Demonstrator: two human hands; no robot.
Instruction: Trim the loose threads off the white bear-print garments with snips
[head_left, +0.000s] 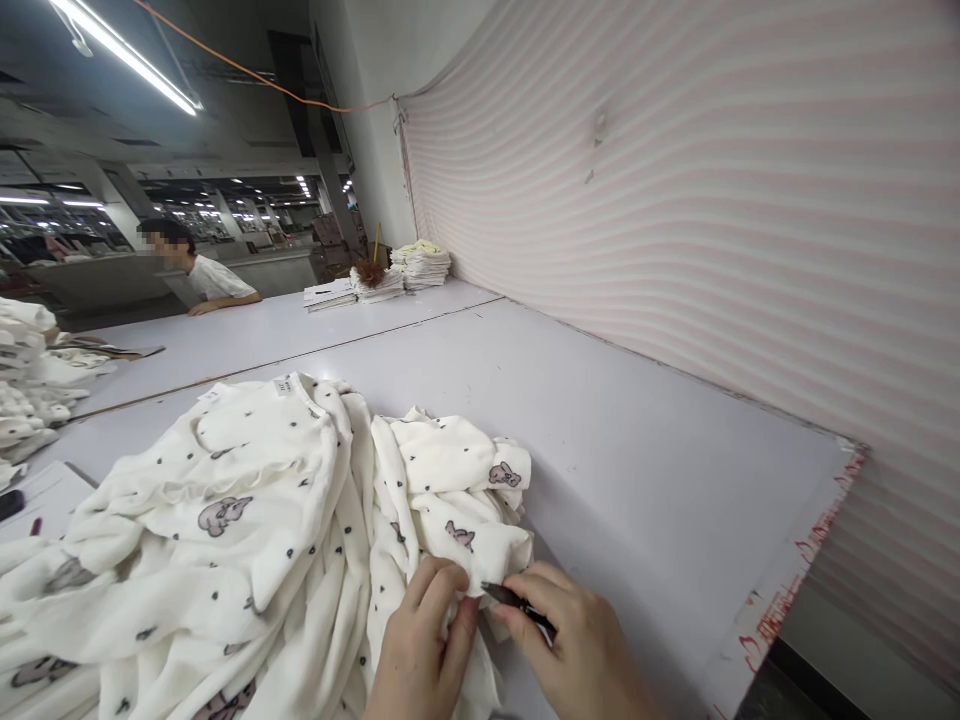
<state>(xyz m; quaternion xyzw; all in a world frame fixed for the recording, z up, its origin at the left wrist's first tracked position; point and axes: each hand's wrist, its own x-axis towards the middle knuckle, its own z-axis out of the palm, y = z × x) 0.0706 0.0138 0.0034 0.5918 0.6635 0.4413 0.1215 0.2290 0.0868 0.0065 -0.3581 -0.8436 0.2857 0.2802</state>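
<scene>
A heap of white garments (277, 450) with grey bear-like prints and small dark marks covers the near left part of the table. My left hand (424, 640) is closed on the edge of a white garment (457, 490) at the heap's right side, pinching the cloth between thumb and fingers. In my right hand (566, 630) is a small pair of black thread snips (517, 603). Their pointed tip lies right by the pinched cloth, just right of my left fingertips. Whether the blades are apart is too small to tell.
The pale table (637, 460) stretches away to a striped cloth wall (675, 200) on the right. Folded stacks (420, 265) stand at the far end. Another white pile (26, 380) lies at the left, near a person (214, 278) leaning on the table's far side.
</scene>
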